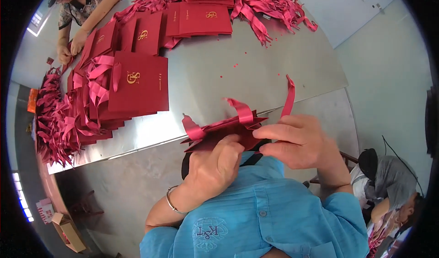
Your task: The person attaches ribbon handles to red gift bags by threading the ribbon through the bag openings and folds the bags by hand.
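The left hand (215,164) has its fingers grasping a small dark-red paper bag (217,141) with glossy pink-red ribbon handles (242,111), held at the near edge of the smooth grey surface (201,66). The right hand (295,141) has its fingertips at the bag's right end, beside a narrow, shiny red ribbon strip (289,95); I cannot tell whether they pinch it. Stacked red paper bags with gold print (151,82) lie toward the surface's left edge.

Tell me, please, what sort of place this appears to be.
Probably a small workshop where paper bags are handled by hand: stacks of red bags and heaps of loose pink ribbons lie on a large grey table, where another person also works.
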Motion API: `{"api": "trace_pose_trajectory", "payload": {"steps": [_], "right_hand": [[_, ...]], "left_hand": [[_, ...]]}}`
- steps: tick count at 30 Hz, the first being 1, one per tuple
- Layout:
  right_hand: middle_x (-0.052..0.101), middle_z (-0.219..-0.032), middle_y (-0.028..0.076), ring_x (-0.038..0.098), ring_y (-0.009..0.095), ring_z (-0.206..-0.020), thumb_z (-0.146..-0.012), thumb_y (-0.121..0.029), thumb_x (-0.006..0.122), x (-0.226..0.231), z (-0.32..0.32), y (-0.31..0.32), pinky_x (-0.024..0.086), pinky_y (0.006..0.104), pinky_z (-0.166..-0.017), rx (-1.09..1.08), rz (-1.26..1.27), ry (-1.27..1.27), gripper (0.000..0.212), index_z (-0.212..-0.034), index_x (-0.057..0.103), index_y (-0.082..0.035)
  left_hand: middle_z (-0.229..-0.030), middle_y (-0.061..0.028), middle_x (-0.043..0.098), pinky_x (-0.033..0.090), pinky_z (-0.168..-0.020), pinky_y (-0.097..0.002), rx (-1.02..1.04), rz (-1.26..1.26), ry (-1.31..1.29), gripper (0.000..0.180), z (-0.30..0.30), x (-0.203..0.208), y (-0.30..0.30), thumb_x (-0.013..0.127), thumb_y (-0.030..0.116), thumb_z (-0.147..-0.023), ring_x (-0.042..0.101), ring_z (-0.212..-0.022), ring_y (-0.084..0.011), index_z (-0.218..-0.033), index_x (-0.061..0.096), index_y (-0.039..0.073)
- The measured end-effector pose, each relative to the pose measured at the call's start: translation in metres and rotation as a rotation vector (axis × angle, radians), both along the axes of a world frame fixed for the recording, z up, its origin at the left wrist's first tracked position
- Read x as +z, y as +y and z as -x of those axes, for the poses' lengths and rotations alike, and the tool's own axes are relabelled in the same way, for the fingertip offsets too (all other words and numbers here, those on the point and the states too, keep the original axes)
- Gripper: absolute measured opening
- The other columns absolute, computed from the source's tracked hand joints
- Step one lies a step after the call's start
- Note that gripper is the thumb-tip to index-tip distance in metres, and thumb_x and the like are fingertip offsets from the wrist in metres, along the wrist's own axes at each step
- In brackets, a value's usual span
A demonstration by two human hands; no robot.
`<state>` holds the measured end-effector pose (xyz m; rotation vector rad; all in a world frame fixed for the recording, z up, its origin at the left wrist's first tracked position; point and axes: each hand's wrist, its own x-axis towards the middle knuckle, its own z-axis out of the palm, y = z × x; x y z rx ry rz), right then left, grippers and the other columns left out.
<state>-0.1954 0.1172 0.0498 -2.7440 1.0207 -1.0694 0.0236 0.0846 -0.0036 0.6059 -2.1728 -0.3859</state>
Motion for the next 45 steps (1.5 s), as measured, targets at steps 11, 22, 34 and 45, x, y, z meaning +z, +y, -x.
{"api": "trace_pose_trajectory", "payload": {"steps": [11,22,34,45], "right_hand": [[0.065,-0.098,0.004,0.052,0.015,-0.068,-0.061,-0.01,0.065,0.034,-0.006,0.003,0.029,0.0276,-0.049,0.149,0.109,0.572,0.04,-0.099,0.069,0.002],[0.067,-0.099,0.012,0.06,0.02,-0.079,-0.071,-0.01,0.063,0.017,-0.004,0.011,0.039,0.0302,-0.06,0.348,0.287,0.655,0.017,-0.082,0.07,0.001],[0.067,-0.095,0.013,0.061,0.021,-0.079,-0.073,-0.012,0.06,0.008,-0.003,0.013,0.038,0.0305,-0.061,0.421,0.406,0.655,0.018,-0.079,0.07,0.002],[0.064,-0.086,0.01,0.059,0.019,-0.076,-0.068,-0.011,0.06,0.028,-0.005,0.02,0.039,0.0291,-0.062,0.466,0.422,0.704,0.022,-0.085,0.069,0.001]], "left_hand": [[-0.105,-0.0106,0.069,0.049,-0.054,-0.0299,-0.033,0.014,0.093,0.034,-0.022,-0.022,0.015,0.075,-0.002,-0.069,0.068,-0.073,-0.0213,-0.091,0.052,0.01],[-0.103,-0.0289,0.066,0.055,-0.078,-0.0527,-0.068,0.16,0.11,0.014,-0.03,-0.049,0.028,0.066,0.002,-0.074,0.068,-0.087,-0.0396,-0.081,0.056,-0.002],[-0.104,-0.0286,0.066,0.056,-0.078,-0.0511,-0.118,0.169,0.134,0.013,-0.027,-0.059,0.038,0.07,0.003,-0.072,0.069,-0.089,-0.0378,-0.078,0.06,-0.002],[-0.101,-0.0294,0.067,0.057,-0.075,-0.051,-0.172,0.19,0.137,0.01,-0.033,-0.049,0.049,0.07,0.001,-0.071,0.068,-0.087,-0.0374,-0.076,0.064,-0.004]]}}
